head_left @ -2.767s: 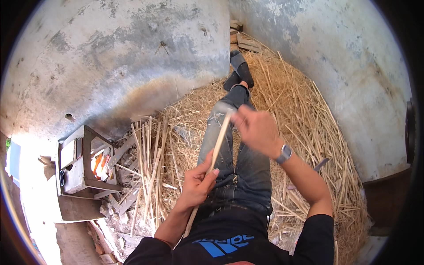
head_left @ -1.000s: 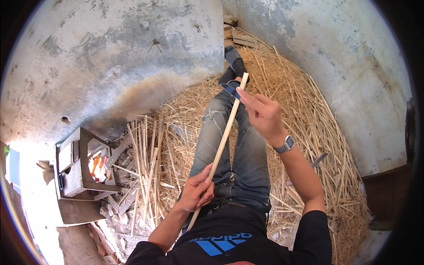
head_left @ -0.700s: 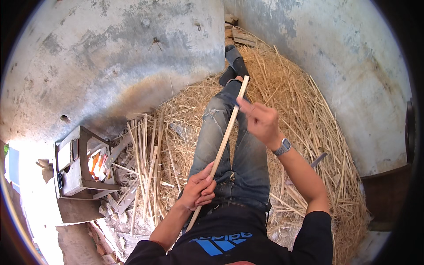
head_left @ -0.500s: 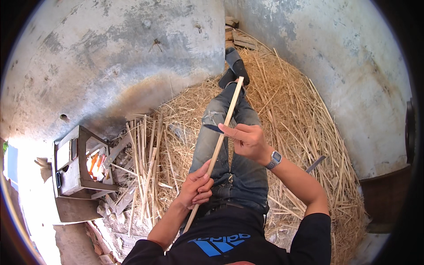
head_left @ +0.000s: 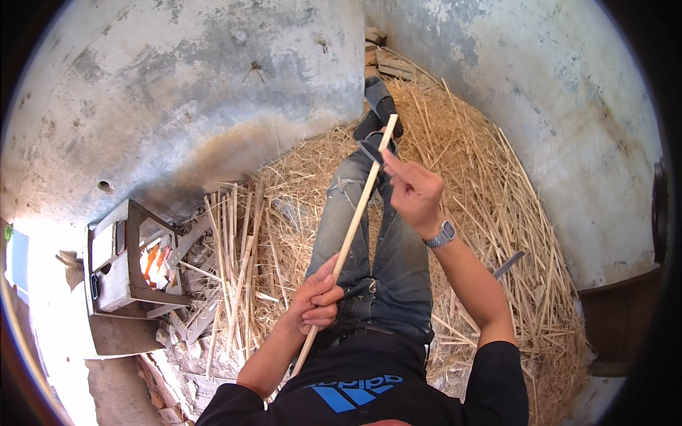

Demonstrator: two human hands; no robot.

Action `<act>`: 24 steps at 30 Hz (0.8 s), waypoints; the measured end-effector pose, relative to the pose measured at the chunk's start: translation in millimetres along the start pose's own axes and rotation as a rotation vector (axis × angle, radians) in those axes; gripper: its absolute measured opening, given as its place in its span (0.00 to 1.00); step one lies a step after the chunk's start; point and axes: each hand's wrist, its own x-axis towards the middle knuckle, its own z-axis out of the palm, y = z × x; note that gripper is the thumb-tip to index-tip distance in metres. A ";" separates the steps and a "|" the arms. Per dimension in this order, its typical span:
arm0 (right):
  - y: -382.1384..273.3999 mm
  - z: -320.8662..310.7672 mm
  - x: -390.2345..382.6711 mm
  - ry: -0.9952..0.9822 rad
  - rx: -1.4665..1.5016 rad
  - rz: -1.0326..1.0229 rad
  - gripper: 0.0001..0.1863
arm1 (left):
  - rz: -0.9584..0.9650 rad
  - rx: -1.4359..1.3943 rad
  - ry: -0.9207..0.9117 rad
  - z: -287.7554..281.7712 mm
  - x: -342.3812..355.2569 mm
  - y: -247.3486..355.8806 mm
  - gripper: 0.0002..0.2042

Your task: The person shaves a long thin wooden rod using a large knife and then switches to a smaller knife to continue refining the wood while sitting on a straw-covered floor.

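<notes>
A long, pale bamboo or wood strip (head_left: 357, 213) slants from my belly over my jeans toward my crossed feet. My left hand (head_left: 316, 302) is closed around its lower part, near my lap. Farther out, my right hand (head_left: 415, 190), with a watch on the wrist, is closed on a knife whose dark blade (head_left: 370, 152) lies across the strip near its far end. The knife's handle is hidden inside the fingers.
Several split strips (head_left: 234, 263) lean in a bunch at my left, beside a wooden-framed box (head_left: 128, 284). Straw-like shavings (head_left: 469, 192) cover the floor around my legs. A second flat dark blade or bar (head_left: 509, 264) lies at my right. Grey walls (head_left: 213, 92) rise ahead.
My right hand and the knife have moved away from my body along the strip, toward its far end. My left hand keeps its grip in nearly the same place.
</notes>
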 end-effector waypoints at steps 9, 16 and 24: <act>1.0 6.4 -7.4 -0.053 -0.125 -0.054 0.28 | -0.017 -0.442 -0.130 -11.3 0.9 -7.7 0.25; -21.8 7.7 -30.8 -0.247 0.040 0.001 0.26 | -0.020 -0.464 -0.243 -16.6 6.7 2.1 0.24; -62.3 10.0 -43.1 -0.330 0.030 -0.153 0.31 | -0.062 -0.524 -0.220 -23.1 17.3 5.0 0.24</act>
